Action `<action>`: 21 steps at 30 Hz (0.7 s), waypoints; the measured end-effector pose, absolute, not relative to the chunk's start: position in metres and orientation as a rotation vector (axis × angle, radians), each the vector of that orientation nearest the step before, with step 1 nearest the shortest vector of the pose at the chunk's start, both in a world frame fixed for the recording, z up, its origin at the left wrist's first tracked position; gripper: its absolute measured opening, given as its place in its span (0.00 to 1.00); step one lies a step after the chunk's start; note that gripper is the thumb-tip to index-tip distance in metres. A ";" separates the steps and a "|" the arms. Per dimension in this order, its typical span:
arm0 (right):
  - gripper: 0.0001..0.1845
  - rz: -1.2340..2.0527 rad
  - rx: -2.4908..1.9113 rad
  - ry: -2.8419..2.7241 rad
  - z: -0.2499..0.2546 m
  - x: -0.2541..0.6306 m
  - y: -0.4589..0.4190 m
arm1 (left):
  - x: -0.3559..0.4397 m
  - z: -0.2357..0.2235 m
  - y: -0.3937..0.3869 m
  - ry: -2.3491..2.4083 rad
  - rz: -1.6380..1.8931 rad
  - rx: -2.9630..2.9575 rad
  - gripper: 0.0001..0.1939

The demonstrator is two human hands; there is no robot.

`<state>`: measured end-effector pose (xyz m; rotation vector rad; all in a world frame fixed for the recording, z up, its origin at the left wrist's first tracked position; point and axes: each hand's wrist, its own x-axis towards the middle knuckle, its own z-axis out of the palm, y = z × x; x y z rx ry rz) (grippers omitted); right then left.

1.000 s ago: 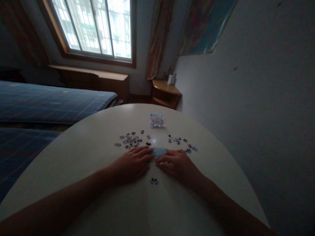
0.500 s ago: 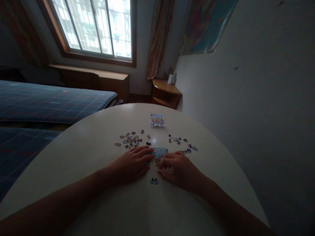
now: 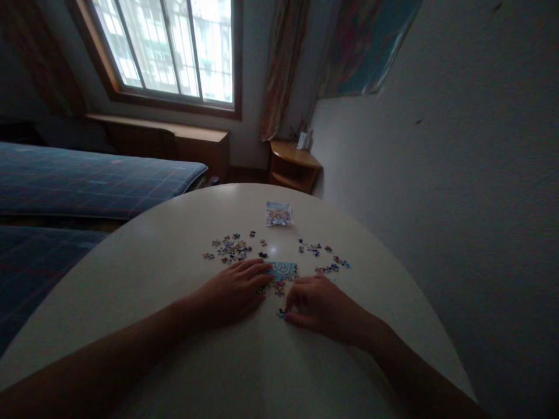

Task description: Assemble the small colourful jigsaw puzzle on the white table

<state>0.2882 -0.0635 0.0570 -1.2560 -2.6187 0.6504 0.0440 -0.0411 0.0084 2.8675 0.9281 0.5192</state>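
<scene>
My left hand (image 3: 240,286) lies flat with its fingers stretched out, the tips resting on the left side of a partly joined jigsaw puzzle (image 3: 283,270). The joined part is blue-green with a white pattern, and colourful pieces run along its near edge. Between thumb and fingertips, my right hand (image 3: 312,301) pinches a loose puzzle piece (image 3: 280,313) just below the puzzle, close to the tabletop. My left fingers cover part of the puzzle's left side.
Loose pieces (image 3: 233,249) are scattered beyond my left hand, with more pieces (image 3: 314,250) beyond my right. A small picture sheet (image 3: 279,214) lies farther back on the round white table (image 3: 196,372). A bed (image 3: 87,180) stands left, a wall (image 3: 471,203) right.
My right hand has drawn back from the puzzle's lower edge towards me and taken hold of the loose piece, which has shifted slightly right and away from me. My left hand stays put.
</scene>
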 end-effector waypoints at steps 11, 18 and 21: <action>0.10 0.356 -1.683 -2.251 0.069 0.372 -0.007 | 0.043 0.012 -0.042 0.948 0.460 2.861 0.20; 0.14 0.591 -1.629 -2.305 0.064 0.388 -0.004 | 0.043 0.014 -0.043 0.958 0.478 2.817 0.22; 0.13 0.707 -1.586 -2.319 0.059 0.390 -0.003 | 0.043 0.014 -0.044 0.976 0.460 2.819 0.23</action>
